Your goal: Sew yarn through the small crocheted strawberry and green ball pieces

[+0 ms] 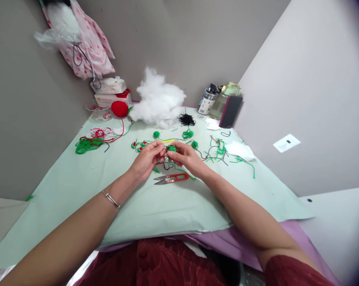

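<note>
Over the middle of the table, my right hand (187, 157) is closed round a small green yarn ball (171, 148), thumb and fingers pressed on it. My left hand (148, 159) meets it from the left with its fingertips pinched together; what sits between them is too small to tell. A loop of black yarn (168, 163) hangs below the fingers. Just in front of the hands lie orange-handled thread snips (173, 178), blades pointing left. Green and red yarn pieces (138, 145) are beside my left hand, and another green ball (194, 145) is behind my right.
White stuffing (158, 99) is heaped at the back, near a red yarn ball (119, 108) and a black yarn bundle (187, 119). Green yarn (88, 145) lies left, yarn scraps (219, 150) right. A phone (231, 112) leans by a bottle (219, 105) and a can (207, 102).
</note>
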Demonstrator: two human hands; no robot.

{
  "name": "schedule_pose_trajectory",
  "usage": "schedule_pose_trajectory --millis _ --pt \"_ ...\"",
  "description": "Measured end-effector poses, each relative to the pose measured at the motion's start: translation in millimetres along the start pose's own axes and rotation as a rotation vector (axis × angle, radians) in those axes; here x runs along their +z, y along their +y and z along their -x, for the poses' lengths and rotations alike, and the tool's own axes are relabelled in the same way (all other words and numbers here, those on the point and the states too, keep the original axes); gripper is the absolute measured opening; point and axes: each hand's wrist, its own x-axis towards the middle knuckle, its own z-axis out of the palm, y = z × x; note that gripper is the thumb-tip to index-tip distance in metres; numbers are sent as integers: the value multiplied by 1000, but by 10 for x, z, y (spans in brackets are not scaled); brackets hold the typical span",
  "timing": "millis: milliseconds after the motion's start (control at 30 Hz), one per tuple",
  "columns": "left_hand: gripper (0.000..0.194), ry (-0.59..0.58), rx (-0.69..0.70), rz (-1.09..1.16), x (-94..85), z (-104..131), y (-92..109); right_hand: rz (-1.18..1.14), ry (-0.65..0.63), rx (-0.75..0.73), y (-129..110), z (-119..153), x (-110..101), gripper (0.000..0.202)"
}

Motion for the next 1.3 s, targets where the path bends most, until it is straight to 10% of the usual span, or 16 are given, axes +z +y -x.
schedule_pose_trajectory --millis 533,900,1067,1300 --pt "36 -114 -58 -415 -135 -36 90 244 -138 157 -77 44 -252 29" --pt "34 46 25 60 -124 -61 124 228 182 -36 75 -17 -155 38" --pt "32 63 102 -156 -74 -34 17 317 350 -107 91 -5 -53 33" --pt "30 10 76 -327 -103 -47 -90 444 174 -112 -14 51 -60 30"
